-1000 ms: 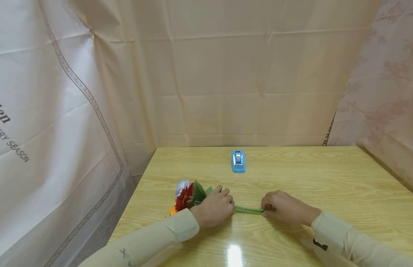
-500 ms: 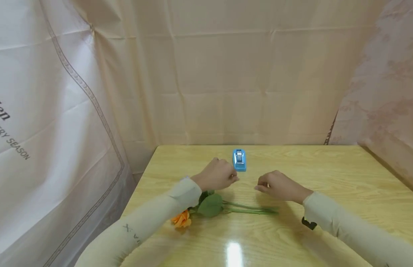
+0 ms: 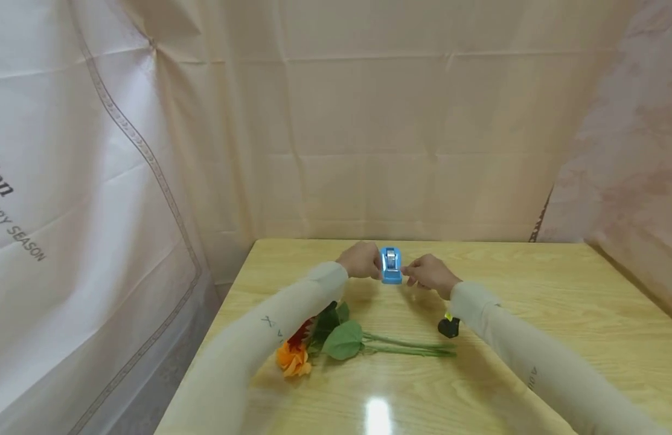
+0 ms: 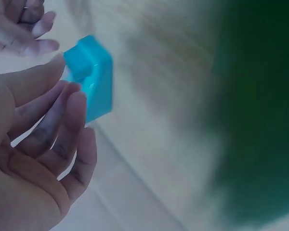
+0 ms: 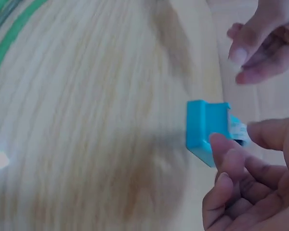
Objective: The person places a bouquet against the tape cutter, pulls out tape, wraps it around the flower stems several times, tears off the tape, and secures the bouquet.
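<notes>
A blue tape dispenser (image 3: 391,277) stands near the table's back edge, between both hands. On its left is my left hand (image 3: 361,260), fingers loosely bent; the left wrist view shows them overlapping the dispenser (image 4: 102,82). My right hand (image 3: 430,273) is at its other side, thumb and index finger apart. In the right wrist view, its fingertips overlap the dispenser (image 5: 198,126), while the left hand (image 5: 269,45) is a gap away. Artificial flowers lie in front of the hands: an orange flower (image 3: 294,360), a red one partly behind the left sleeve, leaves (image 3: 343,340) and green stems (image 3: 409,348).
The wood-grain table (image 3: 509,278) is backed by a beige cloth (image 3: 368,139), with a white printed cloth (image 3: 96,241) at the left. A black wrist camera (image 3: 448,327) hangs below the right cuff. Glare (image 3: 378,417) shows on the front of the table.
Both hands have let go of the flowers and moved up and away to the tape dispenser at the back. The flowers now lie on the table, stems pointing right.
</notes>
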{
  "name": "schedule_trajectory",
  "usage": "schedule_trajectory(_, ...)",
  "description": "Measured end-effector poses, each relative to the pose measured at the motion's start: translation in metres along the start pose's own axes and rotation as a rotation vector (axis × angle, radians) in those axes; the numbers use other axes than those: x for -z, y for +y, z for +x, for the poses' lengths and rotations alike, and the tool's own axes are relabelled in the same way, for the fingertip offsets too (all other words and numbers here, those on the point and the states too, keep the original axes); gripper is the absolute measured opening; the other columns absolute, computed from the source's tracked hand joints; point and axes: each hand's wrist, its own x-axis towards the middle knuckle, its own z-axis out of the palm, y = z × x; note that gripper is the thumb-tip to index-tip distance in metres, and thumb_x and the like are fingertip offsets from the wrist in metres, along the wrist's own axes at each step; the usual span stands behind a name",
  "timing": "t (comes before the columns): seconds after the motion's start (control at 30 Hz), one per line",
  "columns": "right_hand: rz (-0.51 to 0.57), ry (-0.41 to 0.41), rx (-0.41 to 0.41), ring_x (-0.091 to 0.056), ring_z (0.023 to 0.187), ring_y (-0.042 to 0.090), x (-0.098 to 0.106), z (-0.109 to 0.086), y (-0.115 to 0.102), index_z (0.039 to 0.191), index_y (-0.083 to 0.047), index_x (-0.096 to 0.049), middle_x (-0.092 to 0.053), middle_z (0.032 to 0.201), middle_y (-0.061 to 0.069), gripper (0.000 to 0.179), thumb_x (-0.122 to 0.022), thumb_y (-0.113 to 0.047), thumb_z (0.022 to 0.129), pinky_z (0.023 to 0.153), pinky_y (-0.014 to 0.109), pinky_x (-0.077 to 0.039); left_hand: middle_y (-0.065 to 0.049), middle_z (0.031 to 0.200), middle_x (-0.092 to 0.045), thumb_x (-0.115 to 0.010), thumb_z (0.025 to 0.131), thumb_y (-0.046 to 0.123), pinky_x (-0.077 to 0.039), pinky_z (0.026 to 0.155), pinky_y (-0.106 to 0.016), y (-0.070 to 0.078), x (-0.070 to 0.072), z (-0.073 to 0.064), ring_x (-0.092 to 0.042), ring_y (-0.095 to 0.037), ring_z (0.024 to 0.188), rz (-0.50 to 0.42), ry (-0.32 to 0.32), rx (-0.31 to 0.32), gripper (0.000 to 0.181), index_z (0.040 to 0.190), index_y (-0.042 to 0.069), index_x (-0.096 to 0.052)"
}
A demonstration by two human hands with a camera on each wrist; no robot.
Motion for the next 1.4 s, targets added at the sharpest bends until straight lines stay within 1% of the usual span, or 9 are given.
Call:
schedule_trajectory(0.17, 0.052, 0.031, -0.033, -0.051, 0.065, 0.014, -0.012, 0.007, -0.006, 0.122, 0.009, -0.067, -0.072, 0.106, 0.021, 0.040, -0.058, -0.026, 0.106, 0.070, 0.035, -0.048, 0.001, 0.096, -0.076, -0.087, 0.085, 0.022, -0.056, 0.073, -0.030, -0.007, -0.013, 0.007, -0.068, -0.013, 0.083, 0.012, 0.038, 0.047, 0.018, 0.095, 0.009, -0.081)
schedule_trajectory(0.27, 0.054, 0.057, -0.044, -0.053, 0.068, 0.014, -0.017, 0.011, -0.009, 0.121, 0.009, -0.065, -0.072, 0.107, 0.022, 0.039, -0.059, -0.025, 0.105, 0.068, 0.033, -0.048, 0.000, 0.093, -0.077, -0.087, 0.085, 0.022, -0.056, 0.071, -0.030, -0.007, -0.015, 0.007, -0.068, -0.014, 0.080, 0.007, 0.058, 0.066, 0.017, 0.094, 0.009, -0.081)
schedule_trajectory(0.47, 0.155, 0.074, -0.079, -0.040, 0.051, 0.007, -0.017, 0.021, -0.006, 0.127, 0.009, -0.064, -0.071, 0.098, 0.019, 0.037, -0.056, -0.021, 0.107, 0.053, 0.026, -0.036, 0.001, 0.092, -0.076, -0.085, 0.087, 0.021, -0.055, 0.070, -0.030, -0.004, -0.018, 0.008, -0.067, -0.013, 0.078, -0.021, 0.120, 0.089, 0.013, 0.092, 0.009, -0.081)
schedule_trajectory(0.73, 0.212, 0.030, -0.074, -0.044, 0.056, 0.008, -0.015, 0.029, 0.001, 0.127, 0.006, -0.064, -0.070, 0.089, 0.013, 0.035, -0.057, -0.021, 0.107, 0.054, 0.026, -0.036, 0.002, 0.100, -0.077, -0.084, 0.087, 0.023, -0.056, 0.077, -0.031, -0.007, -0.021, 0.012, -0.069, -0.015, 0.089, -0.022, 0.130, 0.093, 0.015, 0.097, 0.012, -0.081)
schedule_trajectory(0.93, 0.240, 0.007, -0.105, -0.039, 0.054, 0.007, -0.019, 0.031, -0.002, 0.125, 0.004, -0.066, -0.069, 0.083, 0.009, 0.034, -0.060, -0.023, 0.105, 0.051, 0.023, -0.032, 0.003, 0.099, -0.078, -0.084, 0.087, 0.019, -0.056, 0.077, -0.031, -0.012, -0.031, 0.014, -0.069, -0.014, 0.089, -0.033, 0.109, 0.118, 0.016, 0.102, 0.013, -0.083)
schedule_trajectory(1.1, 0.262, 0.012, -0.125, -0.038, 0.054, 0.007, -0.019, 0.034, 0.001, 0.117, 0.005, -0.069, -0.065, 0.077, 0.004, 0.030, -0.062, -0.021, 0.104, 0.051, 0.023, -0.032, 0.004, 0.097, -0.077, -0.085, 0.087, 0.022, -0.055, 0.073, -0.031, -0.008, -0.035, 0.016, -0.068, -0.013, 0.085, -0.018, 0.124, 0.137, 0.015, 0.100, 0.015, -0.083)
schedule_trajectory(1.2, 0.286, 0.038, -0.115, -0.036, 0.053, 0.007, -0.018, 0.034, 0.001, 0.109, 0.004, -0.070, -0.057, 0.069, -0.001, 0.025, -0.064, -0.019, 0.102, 0.052, 0.024, -0.033, 0.005, 0.093, -0.077, -0.085, 0.086, 0.022, -0.054, 0.069, -0.029, -0.004, -0.034, 0.018, -0.067, -0.012, 0.079, -0.005, 0.129, 0.133, 0.012, 0.096, 0.015, -0.084)
schedule_trajectory(1.3, 0.298, 0.077, -0.109, -0.033, 0.051, 0.008, -0.017, 0.033, -0.002, 0.088, 0.003, -0.068, -0.045, 0.059, -0.005, 0.022, -0.067, -0.015, 0.100, 0.051, 0.025, -0.033, 0.005, 0.092, -0.077, -0.086, 0.086, 0.022, -0.053, 0.067, -0.028, 0.000, -0.034, 0.021, -0.064, -0.011, 0.075, 0.008, 0.133, 0.139, 0.012, 0.094, 0.015, -0.084)
schedule_trajectory(1.4, 0.290, 0.080, -0.122, -0.032, 0.050, 0.008, -0.014, 0.033, -0.006, 0.067, -0.006, -0.059, -0.037, 0.053, -0.007, 0.034, -0.067, -0.012, 0.099, 0.051, 0.024, -0.032, 0.005, 0.091, -0.077, -0.087, 0.085, 0.022, -0.052, 0.065, -0.028, 0.001, -0.035, 0.024, -0.061, -0.010, 0.072, 0.029, 0.130, 0.147, 0.011, 0.093, 0.015, -0.084)
